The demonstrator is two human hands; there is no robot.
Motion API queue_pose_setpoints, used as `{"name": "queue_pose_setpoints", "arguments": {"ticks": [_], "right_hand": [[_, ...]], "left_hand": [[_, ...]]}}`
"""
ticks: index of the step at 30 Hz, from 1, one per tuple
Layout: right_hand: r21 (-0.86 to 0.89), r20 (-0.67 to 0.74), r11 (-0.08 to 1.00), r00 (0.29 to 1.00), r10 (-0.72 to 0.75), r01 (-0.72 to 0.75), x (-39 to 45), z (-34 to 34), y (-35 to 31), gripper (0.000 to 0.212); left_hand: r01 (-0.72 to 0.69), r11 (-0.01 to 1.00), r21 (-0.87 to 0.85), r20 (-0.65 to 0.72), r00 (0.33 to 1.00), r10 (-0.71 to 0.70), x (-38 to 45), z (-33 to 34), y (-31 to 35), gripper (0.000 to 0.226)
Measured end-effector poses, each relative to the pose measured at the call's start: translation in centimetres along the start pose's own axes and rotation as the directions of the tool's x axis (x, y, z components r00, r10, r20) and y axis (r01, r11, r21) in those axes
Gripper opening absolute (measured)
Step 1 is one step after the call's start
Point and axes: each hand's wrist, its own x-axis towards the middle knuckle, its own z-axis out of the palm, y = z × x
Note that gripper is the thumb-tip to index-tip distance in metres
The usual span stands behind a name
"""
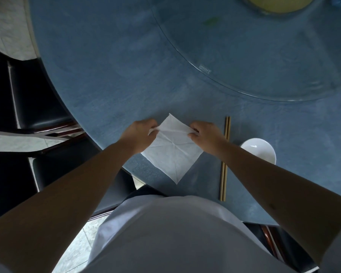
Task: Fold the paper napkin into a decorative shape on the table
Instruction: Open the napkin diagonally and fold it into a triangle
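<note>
Paper napkin (172, 152) lies flat on the blue table (106, 79) as a diamond, one point toward me, one away. My left hand (140, 134) pinches the left corner, my right hand (204, 134) pinches the right — both at its far half, equally near. Diagonal creases cross mid-sheet; next fold likely brings the side corners inward. Chopsticks (225, 158) lie just right.

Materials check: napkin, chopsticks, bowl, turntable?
Napkin: thin matte white paper, crease lines showing. Chopsticks: pale tan, probably bamboo or wood, matte. Bowl: glossy white, likely ceramic, possibly melamine. Turntable: clear glass by its look, blue table visible through it, rim glinting.
</note>
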Motion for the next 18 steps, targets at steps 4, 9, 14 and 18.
{"name": "queue_pose_setpoints", "arguments": {"ticks": [4,9,14,18], "right_hand": [[-0.005,-0.012,0.999,0.999,-0.044,0.044,-0.4,-0.2,0.1,0.014],[-0.078,-0.078,0.987,0.986,-0.148,0.142,-1.1,-0.4,0.3,0.018],[-0.19,-0.136,0.949,0.951,-0.279,0.251,-2.1,0.0,1.0,0.015],[-0.322,-0.176,0.867,0.876,-0.449,0.38,-3.1,0.3,1.5,0.013]], "left_hand": [[-0.002,0.999,0.048,0.032,0.999,0.001,-0.5,-0.1,0.1,0.017],[-0.135,0.976,0.172,-0.058,0.987,0.147,-1.3,-0.1,0.1,0.005],[-0.273,0.932,0.24,-0.104,0.947,0.304,-3.0,0.4,-0.6,0.011],[-0.305,0.91,0.281,-0.12,0.93,0.348,-4.2,1.1,-1.4,0.012]]}}
